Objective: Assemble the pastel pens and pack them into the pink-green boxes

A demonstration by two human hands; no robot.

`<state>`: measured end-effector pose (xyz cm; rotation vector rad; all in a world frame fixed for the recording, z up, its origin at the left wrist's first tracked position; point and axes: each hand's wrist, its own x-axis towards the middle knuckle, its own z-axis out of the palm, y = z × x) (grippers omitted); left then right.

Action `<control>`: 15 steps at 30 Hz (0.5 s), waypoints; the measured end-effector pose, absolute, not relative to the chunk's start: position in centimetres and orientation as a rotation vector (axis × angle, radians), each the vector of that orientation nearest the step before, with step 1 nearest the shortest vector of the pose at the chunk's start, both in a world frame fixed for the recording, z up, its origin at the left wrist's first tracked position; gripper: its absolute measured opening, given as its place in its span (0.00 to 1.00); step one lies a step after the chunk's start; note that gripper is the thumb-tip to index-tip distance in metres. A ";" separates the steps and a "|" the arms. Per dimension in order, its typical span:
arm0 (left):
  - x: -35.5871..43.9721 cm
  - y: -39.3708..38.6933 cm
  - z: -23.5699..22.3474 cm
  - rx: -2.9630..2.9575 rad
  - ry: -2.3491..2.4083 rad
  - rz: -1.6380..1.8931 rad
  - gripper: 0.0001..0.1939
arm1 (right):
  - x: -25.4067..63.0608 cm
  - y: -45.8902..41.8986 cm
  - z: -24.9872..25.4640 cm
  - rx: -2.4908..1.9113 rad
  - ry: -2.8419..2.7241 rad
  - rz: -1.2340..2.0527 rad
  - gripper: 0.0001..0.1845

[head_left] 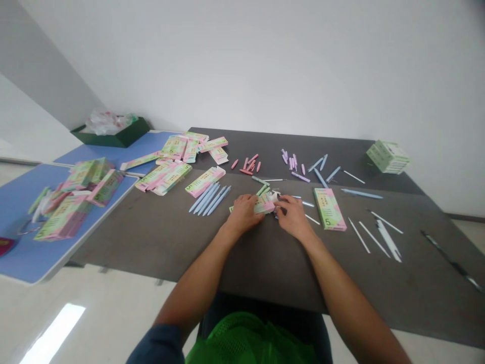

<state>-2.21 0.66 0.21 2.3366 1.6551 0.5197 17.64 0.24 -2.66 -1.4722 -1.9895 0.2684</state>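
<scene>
Near the middle of the dark table a small pink-and-green pen box (264, 203) lies under my hands. My left hand (245, 212) is wrapped over its left part, fingers closed on the cardboard. At the box's right end, beside a white flap, my right hand (291, 215) has its fingers closed around the edge. Green pen parts (262, 189) lie just beyond the box. To the left rests a row of light blue pens (209, 198). A similar box (329, 209) marked 5 lies flat to the right of my right hand.
Several pen boxes (172, 174) are heaped at the left, more on the blue table (22, 202). Pink (252, 164) and purple pen parts (293, 162) lie at the back. White refills (373, 238) and a black pen (450, 260) are right. A green box stack (388, 156) stands behind.
</scene>
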 end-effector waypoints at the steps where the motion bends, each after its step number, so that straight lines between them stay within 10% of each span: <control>1: -2.6 0.9 0.4 2.323 1.672 0.558 0.21 | 17.6 0.2 -2.6 -1.472 -1.980 0.269 0.13; 15: -7.5 2.8 0.5 1.884 2.399 0.378 0.09 | 17.5 0.0 -1.9 -1.402 -1.847 0.292 0.14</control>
